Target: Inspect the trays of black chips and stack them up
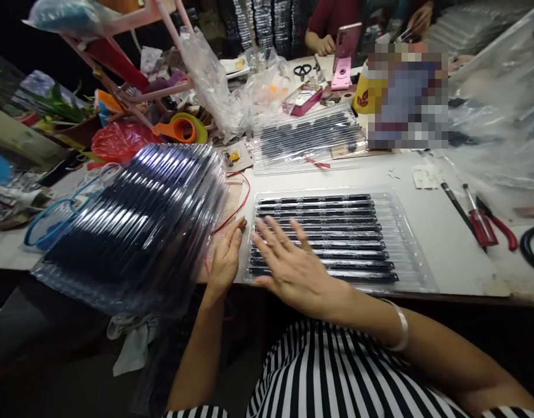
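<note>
Tbl (445, 244): hands (295, 273) @ tray (400, 232), R splayed

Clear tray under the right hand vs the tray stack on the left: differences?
- Pose: the clear tray lies flat on the table; the tray stack overhangs the front edge.
- Thickness: the clear tray is shallow; the tray stack is many-layered.
- Hands: the right hand is spread over the clear tray; none is over the tray stack.

Shared: clear plastic, black contents.

Glossy plastic tray (400, 238), shiny strips (345, 237), matt tabletop (445, 249)
</note>
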{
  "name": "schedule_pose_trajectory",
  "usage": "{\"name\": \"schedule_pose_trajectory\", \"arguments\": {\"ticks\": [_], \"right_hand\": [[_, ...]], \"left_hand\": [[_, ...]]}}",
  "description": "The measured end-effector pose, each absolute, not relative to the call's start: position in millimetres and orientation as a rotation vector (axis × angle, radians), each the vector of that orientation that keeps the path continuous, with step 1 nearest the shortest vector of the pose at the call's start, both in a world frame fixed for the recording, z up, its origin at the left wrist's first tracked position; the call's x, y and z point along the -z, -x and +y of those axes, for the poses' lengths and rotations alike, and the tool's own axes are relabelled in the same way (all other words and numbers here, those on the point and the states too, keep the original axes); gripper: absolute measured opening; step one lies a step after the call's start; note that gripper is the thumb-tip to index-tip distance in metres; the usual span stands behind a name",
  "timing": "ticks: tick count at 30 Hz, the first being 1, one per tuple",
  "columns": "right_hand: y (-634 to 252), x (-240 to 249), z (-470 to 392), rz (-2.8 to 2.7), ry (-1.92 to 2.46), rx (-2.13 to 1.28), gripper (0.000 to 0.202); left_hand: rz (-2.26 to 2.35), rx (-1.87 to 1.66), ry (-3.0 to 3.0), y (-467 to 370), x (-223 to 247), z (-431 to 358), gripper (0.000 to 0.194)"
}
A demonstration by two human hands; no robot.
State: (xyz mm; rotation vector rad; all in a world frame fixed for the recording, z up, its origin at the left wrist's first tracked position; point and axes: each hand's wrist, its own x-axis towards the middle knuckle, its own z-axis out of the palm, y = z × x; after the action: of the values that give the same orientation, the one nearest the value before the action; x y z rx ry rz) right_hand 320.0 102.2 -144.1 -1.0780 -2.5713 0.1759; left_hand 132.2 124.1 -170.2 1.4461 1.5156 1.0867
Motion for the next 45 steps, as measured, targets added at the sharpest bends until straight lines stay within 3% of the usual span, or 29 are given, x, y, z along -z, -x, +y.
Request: {"name": "schedule_pose_trajectory", "arguments": {"ticks": [5, 12, 20, 24, 27, 30, 36, 41, 45], "right_hand": [[-286.7, 173.8, 109.3, -2.629, 1.169, -0.272, 0.069], [-291.7, 155.9, 127.4, -2.601, 1.197, -0.313, 0.072], [-285.7, 170.3, 140.4, -2.635, 1.196, -0.269, 0.071], [-339.0, 157.2, 121.0, -2.606, 1.334, -0.183, 0.054], [-410.1, 160.9, 106.5, -2.431, 1.658, -0.089, 0.044], [-469.5, 175.6, 97.2, -2.224, 1.869, -0.008, 0.045], [-511.4, 175.6, 65.2, -2.216, 1.671, -0.203, 0.045], [-551.2, 159.9, 23.5, -2.46, 1.492, -0.396, 0.058], [-563.5, 179.5, 19.3, -2.559, 1.429, -0.159, 0.07]], "left_hand": [[1.42, -1.153, -1.383, -129.5, 181.6, 122.5, 0.048], [1.451, -1.099, -1.494, -126.1, 181.2, 119.0, 0.047], [1.478, -1.059, -1.557, -122.2, 184.5, 119.5, 0.05], [1.475, -0.898, -1.819, -119.3, 185.4, 117.1, 0.056], [1.535, -0.739, -2.138, -122.6, 189.6, 116.9, 0.049], [1.564, -0.701, -2.251, -129.4, 193.3, 119.3, 0.049], [1.446, -0.669, -2.262, -121.8, 181.7, 98.0, 0.048], [1.32, -0.697, -2.383, -99.5, 184.5, 57.7, 0.054], [1.41, -0.661, -2.59, -99.8, 200.9, 54.4, 0.062]]}}
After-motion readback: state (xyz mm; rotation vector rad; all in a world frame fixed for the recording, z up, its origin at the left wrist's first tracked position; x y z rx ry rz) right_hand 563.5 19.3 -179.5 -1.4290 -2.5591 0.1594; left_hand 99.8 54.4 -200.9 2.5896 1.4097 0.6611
